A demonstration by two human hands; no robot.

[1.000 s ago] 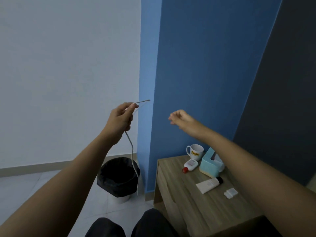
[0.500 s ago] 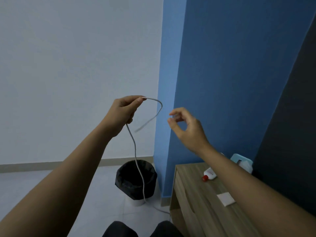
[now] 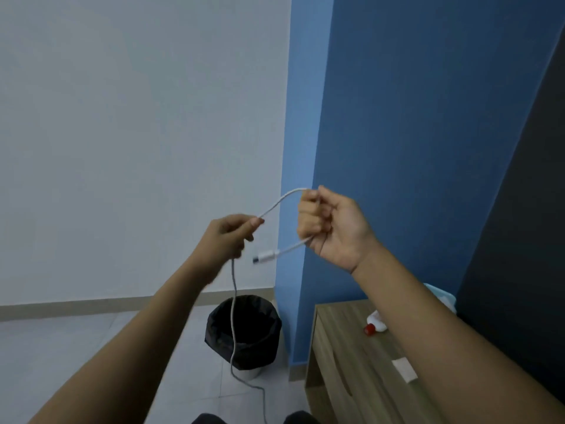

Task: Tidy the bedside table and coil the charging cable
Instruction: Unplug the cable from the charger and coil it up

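A white charging cable (image 3: 279,203) arches between both raised hands. My left hand (image 3: 227,240) pinches it between thumb and fingers, and the long remainder hangs from that hand down to the floor. My right hand (image 3: 330,226) grips the cable in a curled fist; the short end with its white plug (image 3: 266,257) sticks out below the fist, pointing left. The wooden bedside table (image 3: 342,356) stands low at the right, partly hidden by my right forearm.
A black-lined waste bin (image 3: 244,332) stands on the tiled floor left of the table, behind the hanging cable. On the table lie a small white bottle with a red cap (image 3: 374,324), a white square item (image 3: 404,370) and a light blue box (image 3: 440,296).
My right hand has closed round the cable end that hung free before, forming an arch between the hands. My left hand has dropped slightly, and the view has shifted left and up.
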